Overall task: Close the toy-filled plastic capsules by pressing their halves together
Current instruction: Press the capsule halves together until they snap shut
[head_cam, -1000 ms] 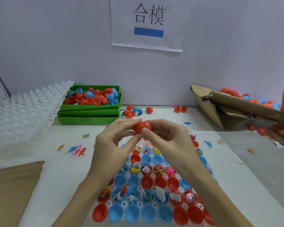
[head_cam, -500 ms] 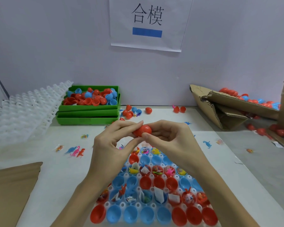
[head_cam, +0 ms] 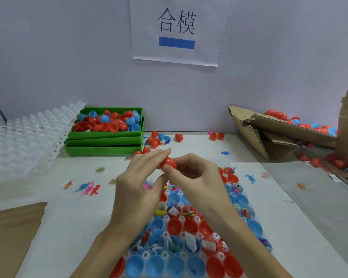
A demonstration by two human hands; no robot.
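A red plastic capsule (head_cam: 168, 162) is held above the table between both hands. My left hand (head_cam: 141, 183) pinches it from the left with straight fingers over its top and the thumb beneath. My right hand (head_cam: 193, 177) grips it from the right, thumb tip on its front. Below my wrists lies a white holder tray (head_cam: 182, 218) with several open red and blue capsule halves, many holding small toys and paper slips. Whether the held capsule's halves are fully joined is hidden by my fingers.
Stacked green bins (head_cam: 107, 141) with red and blue capsule halves stand at the back left, beside empty white trays (head_cam: 26, 141). Torn cardboard (head_cam: 269, 133) and loose capsules lie at the right. Small toy dinosaurs (head_cam: 88, 188) dot the table. Brown cardboard (head_cam: 10, 233) lies at the near left.
Both hands stayed together on the red capsule and turned it a little; the left fingers now stretch further over its top. The view shifted slightly.
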